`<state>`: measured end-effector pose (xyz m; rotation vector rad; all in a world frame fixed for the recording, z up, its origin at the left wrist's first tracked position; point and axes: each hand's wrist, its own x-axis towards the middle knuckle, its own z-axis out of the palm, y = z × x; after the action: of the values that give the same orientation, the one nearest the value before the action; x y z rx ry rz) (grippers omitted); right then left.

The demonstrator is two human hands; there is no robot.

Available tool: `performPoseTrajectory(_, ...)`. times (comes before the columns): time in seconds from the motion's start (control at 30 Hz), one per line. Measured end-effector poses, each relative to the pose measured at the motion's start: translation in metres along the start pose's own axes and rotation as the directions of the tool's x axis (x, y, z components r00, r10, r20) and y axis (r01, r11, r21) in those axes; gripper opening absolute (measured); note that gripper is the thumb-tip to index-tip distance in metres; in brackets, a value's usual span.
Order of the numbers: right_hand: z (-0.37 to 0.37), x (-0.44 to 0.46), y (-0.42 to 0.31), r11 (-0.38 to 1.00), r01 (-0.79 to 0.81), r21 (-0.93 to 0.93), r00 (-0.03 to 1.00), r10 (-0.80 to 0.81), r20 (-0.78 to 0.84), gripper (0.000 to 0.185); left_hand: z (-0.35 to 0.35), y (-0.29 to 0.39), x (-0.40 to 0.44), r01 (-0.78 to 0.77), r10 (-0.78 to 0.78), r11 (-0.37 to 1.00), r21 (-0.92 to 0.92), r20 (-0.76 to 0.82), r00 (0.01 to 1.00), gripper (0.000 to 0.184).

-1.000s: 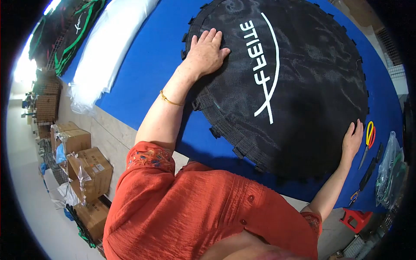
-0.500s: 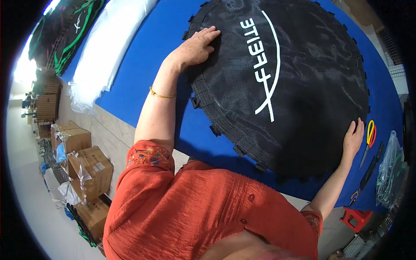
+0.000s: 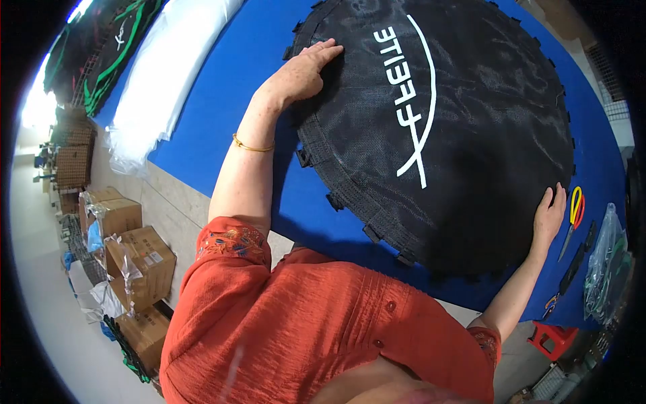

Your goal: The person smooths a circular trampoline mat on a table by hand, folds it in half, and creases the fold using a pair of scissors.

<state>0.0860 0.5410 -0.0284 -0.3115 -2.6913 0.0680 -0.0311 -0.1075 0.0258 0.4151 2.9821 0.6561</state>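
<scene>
A round black mesh mat [image 3: 484, 128], which looks like a trampoline mat, lies flat on the blue table cover [image 3: 208, 135]. White lettering and a curved white stroke [image 3: 431, 87] run across its face. Webbing with several small tabs lines its rim. My left hand [image 3: 296, 75] rests on the rim at the upper left, fingers stretched over the fabric and the thumb partly hidden. On the lower right rim lies my right hand [image 3: 550, 215], fingers extended and touching the edge. Neither hand grips anything visible.
Right of my right hand lie scissors [image 3: 577, 207] with yellow and red handles, a black strip [image 3: 572, 273] and a clear plastic bag [image 3: 605, 262]. Clear plastic sheeting [image 3: 161, 74] covers the table's left side. Cardboard boxes [image 3: 145, 262] and a red stool [image 3: 553, 340] stand on the floor.
My left thumb has drawn in closer to the hand. The mat's fabric and lettering have shifted very slightly. My right hand has stayed in place.
</scene>
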Motion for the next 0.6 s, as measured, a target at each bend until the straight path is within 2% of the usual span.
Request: performPoseTrajectory(0.6, 0.0008, 0.0006, 0.0012, 1.0, -0.017, -0.001, 1.0, 0.017, 0.012, 0.053, 0.0048, 0.0035, -0.0011, -0.006, 0.008, 0.999, 0.041, -0.054, 0.999, 0.086)
